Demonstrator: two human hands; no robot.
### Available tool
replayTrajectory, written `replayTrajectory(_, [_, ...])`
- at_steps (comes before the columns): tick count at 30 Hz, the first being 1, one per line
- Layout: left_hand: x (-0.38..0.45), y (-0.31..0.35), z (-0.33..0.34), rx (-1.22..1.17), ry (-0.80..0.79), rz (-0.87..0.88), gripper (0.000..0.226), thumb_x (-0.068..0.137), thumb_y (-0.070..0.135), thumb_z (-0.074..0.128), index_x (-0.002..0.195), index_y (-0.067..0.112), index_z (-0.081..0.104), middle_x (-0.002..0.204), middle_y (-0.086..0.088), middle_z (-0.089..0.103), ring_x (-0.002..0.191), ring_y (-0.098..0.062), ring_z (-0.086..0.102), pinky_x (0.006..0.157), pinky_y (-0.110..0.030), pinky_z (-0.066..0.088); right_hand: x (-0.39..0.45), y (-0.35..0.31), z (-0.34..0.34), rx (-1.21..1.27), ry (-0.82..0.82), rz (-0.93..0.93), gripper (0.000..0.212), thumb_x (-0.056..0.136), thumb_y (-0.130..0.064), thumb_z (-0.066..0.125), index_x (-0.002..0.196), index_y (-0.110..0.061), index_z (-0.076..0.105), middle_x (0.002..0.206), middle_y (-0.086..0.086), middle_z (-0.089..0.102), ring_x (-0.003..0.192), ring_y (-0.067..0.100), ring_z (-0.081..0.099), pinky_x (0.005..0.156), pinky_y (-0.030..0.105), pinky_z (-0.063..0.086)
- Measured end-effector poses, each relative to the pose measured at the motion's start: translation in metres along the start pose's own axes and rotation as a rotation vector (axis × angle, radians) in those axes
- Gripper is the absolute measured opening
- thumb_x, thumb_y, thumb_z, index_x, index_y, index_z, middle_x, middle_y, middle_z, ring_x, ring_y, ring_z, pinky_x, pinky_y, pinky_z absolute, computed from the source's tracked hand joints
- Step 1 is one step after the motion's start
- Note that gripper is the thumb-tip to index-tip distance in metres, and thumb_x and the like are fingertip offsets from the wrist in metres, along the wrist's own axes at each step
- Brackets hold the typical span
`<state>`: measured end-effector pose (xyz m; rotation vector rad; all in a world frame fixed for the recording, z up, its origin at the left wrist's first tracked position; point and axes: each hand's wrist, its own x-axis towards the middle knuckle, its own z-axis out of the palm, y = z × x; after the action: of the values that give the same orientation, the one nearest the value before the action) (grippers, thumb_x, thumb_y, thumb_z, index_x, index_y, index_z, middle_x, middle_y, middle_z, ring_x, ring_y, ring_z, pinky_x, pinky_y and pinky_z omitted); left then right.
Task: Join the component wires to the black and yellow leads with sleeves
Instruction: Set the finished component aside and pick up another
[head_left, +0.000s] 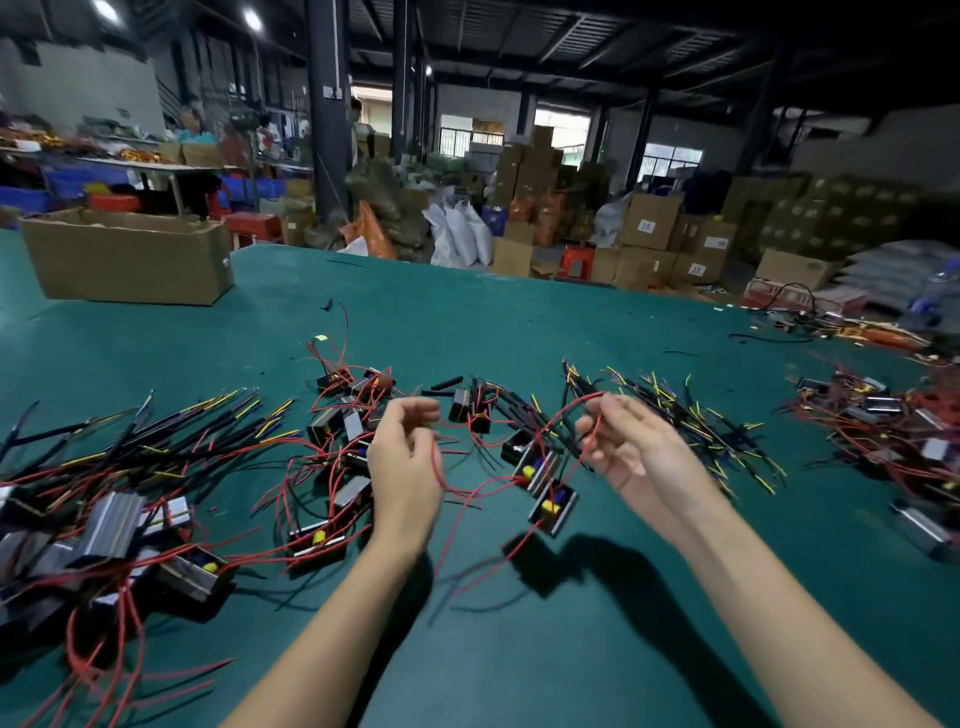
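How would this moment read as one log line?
left hand: pinches red wire | right hand: pinches same wire | component: dangling | leads: untouched

Little can be read here. On the far right, several stacked cardboard boxes (652, 222) carry white square labels (647, 226) with a dark mark that may be "15" or "LS"; it is too blurred to tell. Another such label sits on a lower box (695, 269), equally unclear. The large open carton (130, 260) at far left shows no legible print.
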<state>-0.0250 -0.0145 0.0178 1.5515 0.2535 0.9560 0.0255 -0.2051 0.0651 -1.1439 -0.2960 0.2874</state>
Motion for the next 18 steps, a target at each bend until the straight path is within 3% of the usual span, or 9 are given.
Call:
replayTrajectory(3, [-0.007, 0.032, 0.016, 0.014, -0.306, 0.138, 0.009, 0.092, 0.017, 0.06, 0.099, 0.015, 0.065, 0.089, 0.003, 0.069, 0.082, -0.009, 0.063, 0.076, -0.016, 0.048, -0.003, 0.02, 0.004, 0.074, -0.009, 0.019, 0.014, 0.079, -0.018, 0.057, 0.082, -0.005, 0.062, 0.069, 0.008, 0.069, 0.055, 0.012, 0.061, 0.052, 0.017, 0.052])
replayTrajectory(6, [-0.016, 0.04, 0.034, 0.152, -0.652, 0.094, 0.034, 0.083, 0.033, 0.072, 0.111, 0.014, 0.065, 0.101, 0.003, 0.07, 0.093, -0.003, 0.064, 0.087, -0.017, 0.049, -0.002, 0.036, 0.006, 0.147, 0.004, -0.033, 0.022, 0.088, -0.008, 0.051, 0.075, -0.008, 0.069, 0.073, 0.007, 0.072, 0.063, 0.012, 0.068, 0.058, 0.02, 0.055])
replayTrajectory(9, [-0.02, 0.031, 0.037, 0.251, -0.694, 0.137, 0.04, 0.079, 0.026, 0.076, 0.116, 0.015, 0.064, 0.108, 0.003, 0.069, 0.099, -0.006, 0.063, 0.092, -0.023, 0.048, -0.006, 0.043, 0.002, 0.114, 0.01, -0.062, 0.028, 0.092, -0.006, 0.05, 0.074, -0.006, 0.071, 0.075, 0.012, 0.071, 0.066, 0.017, 0.069, 0.062, 0.023, 0.056])
replayTrajectory(14, [-0.02, 0.02, 0.037, 0.341, -0.701, 0.267, 0.03, 0.085, 0.009, 0.064, 0.113, 0.019, 0.069, 0.095, 0.009, 0.073, 0.07, -0.012, 0.061, 0.071, -0.017, 0.046, -0.004, 0.048, -0.006, -0.065, 0.134, -0.15, 0.013, 0.092, -0.003, 0.055, 0.084, -0.001, 0.065, 0.07, 0.01, 0.069, 0.067, 0.017, 0.066, 0.065, 0.025, 0.057])
replayTrajectory(18, [-0.022, 0.019, 0.043, 0.286, -0.655, 0.234, 0.02, 0.09, 0.008, 0.061, 0.104, 0.014, 0.074, 0.071, 0.02, 0.067, 0.056, 0.01, 0.053, 0.06, -0.004, 0.035, -0.003, 0.047, -0.013, -0.07, 0.195, -0.179, 0.006, 0.089, 0.003, 0.059, 0.087, 0.0, 0.064, 0.07, 0.007, 0.07, 0.064, 0.016, 0.068, 0.065, 0.024, 0.057])
